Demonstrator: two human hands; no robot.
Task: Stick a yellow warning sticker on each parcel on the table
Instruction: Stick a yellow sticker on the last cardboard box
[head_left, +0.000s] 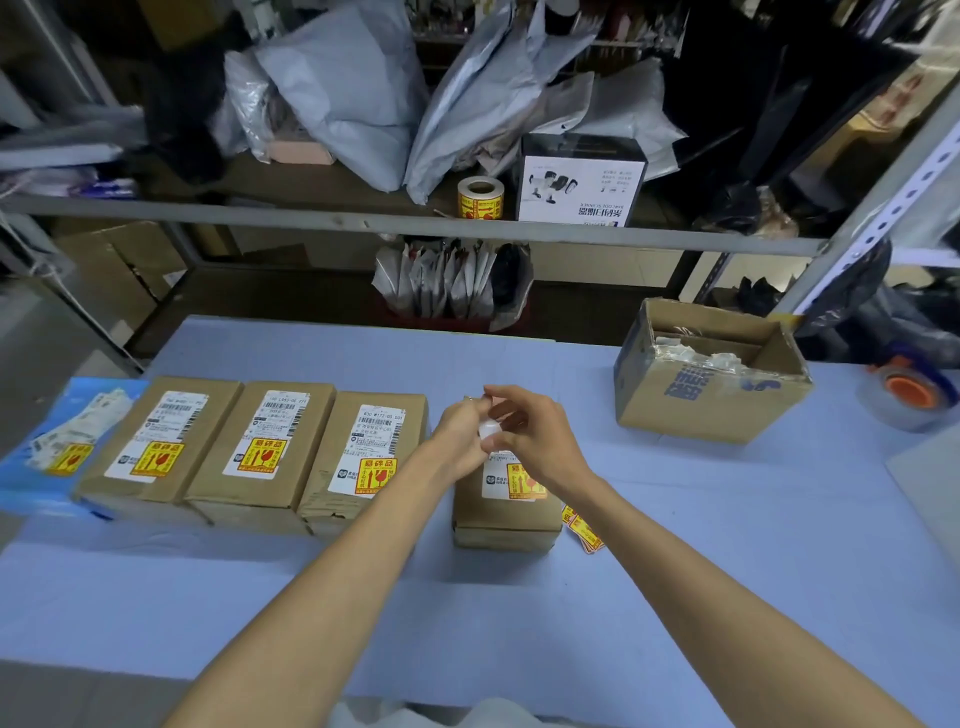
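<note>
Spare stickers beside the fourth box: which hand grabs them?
Right. The spare stickers lie just right of the fourth box, under the right hand; the left hand would cross over.

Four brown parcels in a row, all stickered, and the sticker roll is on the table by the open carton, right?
Not quite: the sticker roll stands on the shelf behind the table, not by the open carton. The head view shows it. The four brown parcels all carry yellow stickers.

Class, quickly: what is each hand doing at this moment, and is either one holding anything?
Left hand: fingers pinched on a small white scrap, above the fourth parcel.
Right hand: fingers curled onto the same scrap; what it is cannot be told.
</note>
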